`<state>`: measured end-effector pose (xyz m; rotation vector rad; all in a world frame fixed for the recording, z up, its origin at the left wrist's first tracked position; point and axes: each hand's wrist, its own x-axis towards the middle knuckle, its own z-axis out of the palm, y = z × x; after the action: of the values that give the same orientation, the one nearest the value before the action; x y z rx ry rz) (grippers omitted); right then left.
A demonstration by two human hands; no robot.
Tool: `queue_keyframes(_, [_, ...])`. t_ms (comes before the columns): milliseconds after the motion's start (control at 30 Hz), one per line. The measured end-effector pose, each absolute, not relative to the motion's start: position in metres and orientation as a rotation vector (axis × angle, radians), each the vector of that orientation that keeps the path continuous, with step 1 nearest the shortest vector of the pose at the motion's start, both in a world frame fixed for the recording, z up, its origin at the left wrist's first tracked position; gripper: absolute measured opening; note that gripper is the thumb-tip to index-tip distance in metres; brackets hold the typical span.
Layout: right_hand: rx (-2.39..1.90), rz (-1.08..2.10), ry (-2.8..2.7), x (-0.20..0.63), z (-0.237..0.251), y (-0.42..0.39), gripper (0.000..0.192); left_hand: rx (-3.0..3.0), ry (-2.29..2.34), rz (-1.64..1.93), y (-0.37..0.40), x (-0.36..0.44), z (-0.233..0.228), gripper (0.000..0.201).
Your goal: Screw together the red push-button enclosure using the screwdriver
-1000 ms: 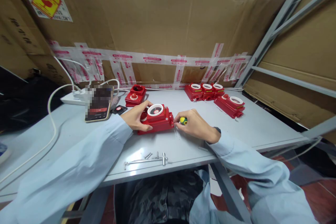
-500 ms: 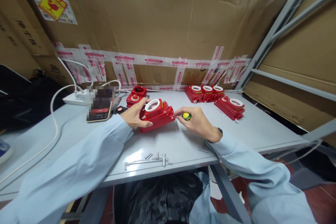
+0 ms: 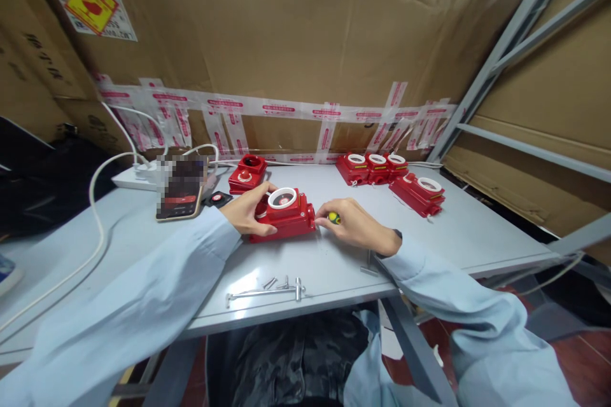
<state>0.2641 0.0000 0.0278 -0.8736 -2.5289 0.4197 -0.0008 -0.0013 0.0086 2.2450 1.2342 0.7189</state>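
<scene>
My left hand [image 3: 247, 211] grips the left end of the red housing [image 3: 285, 215], fingers wrapped around it, thumb along its front edge. The housing lies flat on the grey table [image 3: 458, 229], white ring facing up. My right hand [image 3: 356, 226] is closed on a yellow-handled screwdriver [image 3: 333, 219], its tip against the housing's right end. Loose screws [image 3: 279, 284] lie near the table's front edge. A phone [image 3: 180, 189] leans to the left.
</scene>
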Motion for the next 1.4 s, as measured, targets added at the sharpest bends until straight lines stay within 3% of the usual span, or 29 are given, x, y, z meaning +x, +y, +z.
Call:
queue_keyframes(267, [-0.903,0.394,-2.528,0.264,0.028,0.002,0.023,2.258,1.253,0.667,0.001,-0.001,0.003,0.06])
queue_keyframes(467, [-0.821,0.429,-1.825,0.276,0.052,0.005,0.019,2.331,1.219,0.654,-0.003,0.003,0.004,0.055])
queue_keyframes(633, [-0.564,0.786,-1.206,0.279,0.058,0.019,0.011,2.362,1.251,0.618,-0.006,0.004,0.005,0.055])
queue_keyframes(767, [-0.526,0.939,-1.068,0.278,0.042,0.032,0.011,2.374,1.247,0.613,-0.006,0.004,0.005,0.055])
queue_keyframes(967, [-0.682,0.693,-1.425,0.285,0.029,0.03,0.007,2.358,1.227,0.608,-0.007,0.006,0.005,0.055])
queue_keyframes(1167, [-1.12,0.232,-2.146,0.316,0.056,0.008,0.028,2.349,1.235,0.61,-0.007,0.006,0.004,0.055])
queue_keyframes(1300, [-1.225,0.324,-2.651,0.341,0.053,0.007,0.045,2.335,1.219,0.614,-0.006,0.005,0.003,0.055])
queue_keyframes(1400, [-1.226,0.457,-2.684,0.356,0.039,0.012,0.048,2.332,1.224,0.617,-0.006,0.005,0.002,0.057])
